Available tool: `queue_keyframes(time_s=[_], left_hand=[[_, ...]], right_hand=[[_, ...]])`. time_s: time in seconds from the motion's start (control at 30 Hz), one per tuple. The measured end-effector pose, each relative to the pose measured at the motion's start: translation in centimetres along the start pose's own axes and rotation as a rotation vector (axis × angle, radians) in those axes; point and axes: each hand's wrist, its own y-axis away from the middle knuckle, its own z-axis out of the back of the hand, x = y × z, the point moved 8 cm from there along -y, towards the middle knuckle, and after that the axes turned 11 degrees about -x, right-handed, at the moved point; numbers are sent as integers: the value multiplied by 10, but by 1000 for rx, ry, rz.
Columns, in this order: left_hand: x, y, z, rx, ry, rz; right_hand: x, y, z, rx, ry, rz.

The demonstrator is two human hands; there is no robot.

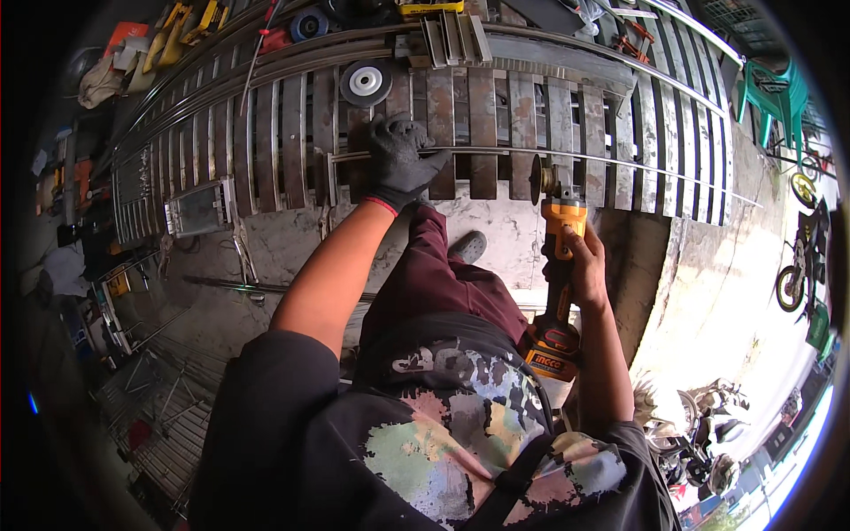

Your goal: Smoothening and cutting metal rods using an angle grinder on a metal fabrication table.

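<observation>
My left hand point(403, 157), in a dark grey work glove with a red cuff edge, closes on a thin metal rod point(513, 151) lying across the slatted metal table point(482, 115). My bare right hand point(584, 265) is wrapped round a yellow and black cordless angle grinder point(561, 221), its battery end towards my body. The grinder's dark disc point(536, 180) stands upright beside the rod, right of my gloved hand; whether they touch, I cannot tell. Just beyond the glove lies a loose round abrasive disc point(366, 83) with a pale hub.
Short metal channel pieces point(456, 42) and long bars lie along the table's far side. A clamp-like tool point(243, 248) hangs at the near edge, left. To the right stand a green plastic chair point(775, 97) and motorcycles point(797, 257). Metal frames point(168, 398) fill the lower left.
</observation>
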Motion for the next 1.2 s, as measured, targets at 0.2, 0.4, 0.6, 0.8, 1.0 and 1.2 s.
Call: queue_keyframes(time_s=[0.2,0.4,0.6,0.8,1.0,1.2], left_hand=[[-6,-7,7,3,18,-22],[-10,-7,10,-5,7,-24],[-7,-2,5,37,-19,-22],[-10,-5,6,59,-55,-13],[-10,-7,6,54,-51,13],[-3,-3,2,93,-92,35]], right_hand=[[11,-10,-25,-31,126,77],[14,-12,-36,10,152,55],[2,-15,-36,20,176,-44],[-6,-20,-35,15,193,-11],[-6,-19,-41,3,141,-51],[-3,-18,-44,-3,131,-70]])
